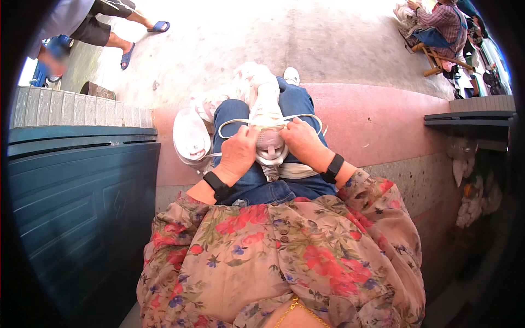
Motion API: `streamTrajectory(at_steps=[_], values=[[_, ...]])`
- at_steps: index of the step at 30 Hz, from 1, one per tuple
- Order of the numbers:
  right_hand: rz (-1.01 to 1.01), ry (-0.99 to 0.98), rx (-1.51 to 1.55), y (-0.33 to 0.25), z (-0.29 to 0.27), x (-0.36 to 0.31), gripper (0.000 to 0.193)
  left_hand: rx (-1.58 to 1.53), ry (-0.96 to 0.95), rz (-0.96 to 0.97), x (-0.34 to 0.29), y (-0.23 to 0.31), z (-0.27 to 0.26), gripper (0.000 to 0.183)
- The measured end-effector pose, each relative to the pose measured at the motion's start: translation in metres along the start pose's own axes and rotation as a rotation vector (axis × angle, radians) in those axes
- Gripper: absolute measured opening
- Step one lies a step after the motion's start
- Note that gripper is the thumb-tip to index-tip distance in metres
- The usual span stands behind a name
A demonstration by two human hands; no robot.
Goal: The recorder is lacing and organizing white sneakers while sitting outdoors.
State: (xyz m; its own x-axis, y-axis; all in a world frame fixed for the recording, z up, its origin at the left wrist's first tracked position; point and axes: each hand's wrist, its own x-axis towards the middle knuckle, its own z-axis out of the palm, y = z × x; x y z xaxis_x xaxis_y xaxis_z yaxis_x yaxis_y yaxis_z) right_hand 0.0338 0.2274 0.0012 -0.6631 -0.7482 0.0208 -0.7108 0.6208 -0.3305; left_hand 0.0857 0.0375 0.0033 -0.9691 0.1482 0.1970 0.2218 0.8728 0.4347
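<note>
A white shoe (270,156) with a pale pinkish opening lies across my lap, between my blue-jeaned thighs. My left hand (240,148) is closed at its left side, fingertips pinching a white shoelace (221,129) that loops out over my left thigh. On the other side my right hand (304,143) pinches the lace too, with another loop curving past its knuckles. The fingertips hide the exact grip points. Dark bands circle both wrists. Beside my left leg rests another white shoe (191,136), and more white pieces (257,82) are bunched beyond my knees.
A dark blue panelled door (82,202) stands at my left, behind a tiled low wall (82,109). Far left, a person in blue sandals (127,56) is on the floor area. At far right another person sits on a wooden chair (435,60). White bundles (470,208) are at right.
</note>
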Motion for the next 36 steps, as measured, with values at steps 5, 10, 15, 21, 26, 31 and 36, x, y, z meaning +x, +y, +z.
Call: streamTrajectory(at_steps=[5,10,15,21,26,31,36], values=[[-0.006,-0.033,-0.072,-0.001,-0.002,0.003,0.005,0.500,-0.208,0.163,0.017,0.023,-0.011,0.010],[-0.010,-0.067,-0.124,-0.003,-0.006,0.003,0.005,0.694,-0.373,0.435,0.030,0.028,-0.006,0.018],[-0.087,0.132,-0.136,-0.004,-0.012,-0.002,0.004,0.460,-0.260,0.628,0.035,0.011,-0.010,0.014],[-0.004,0.562,0.324,-0.007,-0.029,0.019,0.006,-0.346,-0.045,0.100,0.057,0.014,-0.038,0.018],[0.262,0.461,0.449,0.011,-0.039,0.059,0.010,-0.599,-0.223,-0.300,0.107,-0.003,-0.033,0.017],[0.593,0.572,0.592,0.044,-0.026,0.015,0.028,-0.641,0.041,-0.430,0.083,-0.131,-0.019,0.020],[0.803,0.312,0.464,0.054,0.002,-0.054,0.030,-0.214,-0.097,-1.034,-0.034,-0.271,0.003,0.023]])
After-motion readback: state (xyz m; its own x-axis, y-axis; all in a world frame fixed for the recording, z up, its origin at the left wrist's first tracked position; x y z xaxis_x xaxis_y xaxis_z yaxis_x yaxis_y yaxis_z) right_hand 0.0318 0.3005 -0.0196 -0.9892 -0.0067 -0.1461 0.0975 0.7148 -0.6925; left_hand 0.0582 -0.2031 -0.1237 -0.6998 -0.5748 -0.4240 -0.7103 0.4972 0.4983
